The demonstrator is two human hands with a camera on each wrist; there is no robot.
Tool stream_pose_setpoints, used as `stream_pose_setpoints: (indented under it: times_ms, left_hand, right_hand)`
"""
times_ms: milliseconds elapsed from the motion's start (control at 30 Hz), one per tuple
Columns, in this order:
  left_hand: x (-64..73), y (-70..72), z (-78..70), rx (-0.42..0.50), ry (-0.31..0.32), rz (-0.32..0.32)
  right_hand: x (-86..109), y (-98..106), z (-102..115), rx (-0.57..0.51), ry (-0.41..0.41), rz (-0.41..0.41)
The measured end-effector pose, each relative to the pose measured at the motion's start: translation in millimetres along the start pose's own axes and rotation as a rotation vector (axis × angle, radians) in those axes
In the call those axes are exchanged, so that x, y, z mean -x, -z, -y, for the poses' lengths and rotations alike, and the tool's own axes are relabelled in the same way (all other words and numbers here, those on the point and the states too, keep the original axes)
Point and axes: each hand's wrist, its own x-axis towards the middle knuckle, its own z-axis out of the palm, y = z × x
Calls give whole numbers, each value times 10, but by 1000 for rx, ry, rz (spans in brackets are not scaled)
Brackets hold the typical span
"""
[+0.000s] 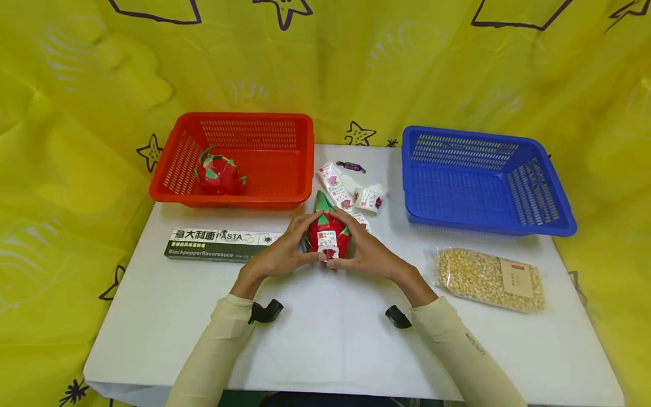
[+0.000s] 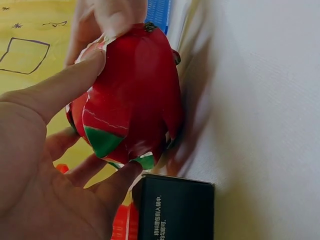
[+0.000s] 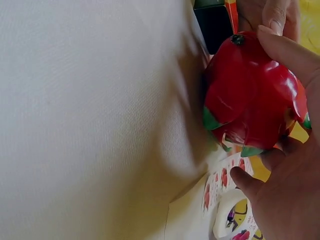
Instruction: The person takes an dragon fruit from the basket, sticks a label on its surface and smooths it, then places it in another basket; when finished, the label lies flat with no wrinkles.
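We see the dragon fruit (image 1: 334, 222) between the fingers of both hands, its label (image 1: 327, 240) facing us. We note the left hand (image 1: 285, 251) half curled round its left side, the right hand (image 1: 371, 251) likewise round its right, thumb tips at the label's lower edge. Beyond the right fingers we record a label strip (image 1: 342, 199); left of the left fingers, a pasta box (image 1: 208, 246); right of the right fingers, a bag of kernels (image 1: 473, 277).

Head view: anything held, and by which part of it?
Yes: the red, rounded, green-tipped dragon fruit, by its opposite sides: left grip on its left flank, right grip on its right, with a white printed paper label between.
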Motion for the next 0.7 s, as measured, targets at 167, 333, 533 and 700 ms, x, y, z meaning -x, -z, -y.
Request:
stream_pose_setpoints:
  times_ms: [167, 333, 533, 700]
  left_hand:
    - [-5, -8, -15, 1, 19, -1]
    - [-30, -54, -3, 0, 33, -19]
    - [-26, -58, 0, -25, 15, -32]
    - [-19, -19, 9, 7, -14, -21]
  right_hand:
    - [-2, 51, 9, 6, 4, 34]
    - [-6, 118, 7, -37, -3, 52]
    - [-3, 127, 3, -54, -16, 61]
    - [-7, 105, -1, -63, 15, 23]
